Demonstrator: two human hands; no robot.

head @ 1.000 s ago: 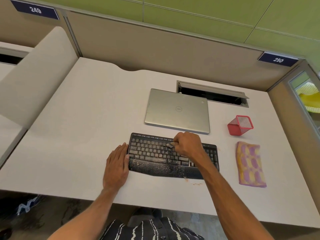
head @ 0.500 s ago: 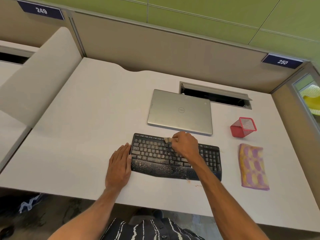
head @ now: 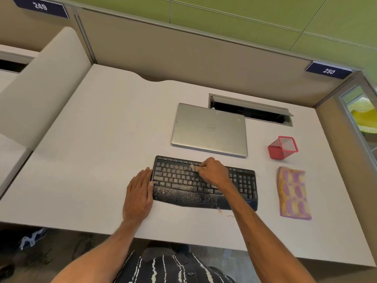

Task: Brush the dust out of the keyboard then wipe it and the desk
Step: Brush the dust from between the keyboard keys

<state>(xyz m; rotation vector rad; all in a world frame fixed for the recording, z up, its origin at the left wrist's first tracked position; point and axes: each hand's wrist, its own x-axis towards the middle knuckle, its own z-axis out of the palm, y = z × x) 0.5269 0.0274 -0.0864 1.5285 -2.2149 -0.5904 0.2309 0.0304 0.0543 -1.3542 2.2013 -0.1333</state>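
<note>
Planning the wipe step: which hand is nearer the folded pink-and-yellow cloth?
Right. The right hand is over the dusty black keyboard, left of the pink-and-yellow cloth; the left hand rests at the keyboard's far left edge.

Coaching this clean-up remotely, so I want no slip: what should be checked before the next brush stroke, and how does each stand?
1. Brush gripped by right hand: ok.
2. Left hand touches keyboard at its left edge: ok.
3. Keyboard free of dust: not ok, specks on keys and palm rest.
4. Cloth ready on desk, right of keyboard: ok.
5. Laptop closed: ok.
6. Bristle condition: cannot tell.
</note>
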